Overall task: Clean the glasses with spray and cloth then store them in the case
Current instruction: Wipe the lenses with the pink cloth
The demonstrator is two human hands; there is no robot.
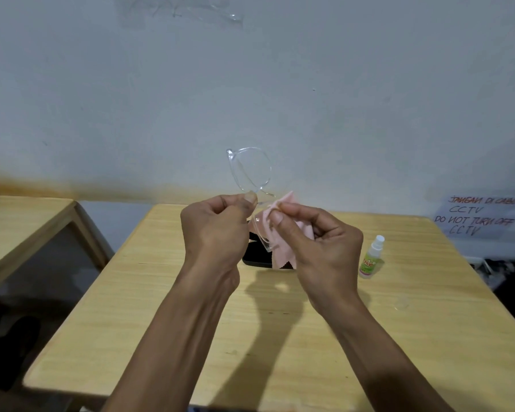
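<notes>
While my left hand (217,224) pinches the glasses (252,173) at the bridge, frame standing on end above the desk (167,292), my right hand (312,242) pinches the cloth (280,230) round the lower lens. Upper lens is bare; case (257,255) lies directly below, spray (371,257) off right.

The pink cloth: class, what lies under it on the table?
A black case lies on the wooden table beneath the pink cloth. Only its left part shows; cloth and right hand cover the rest.
</notes>
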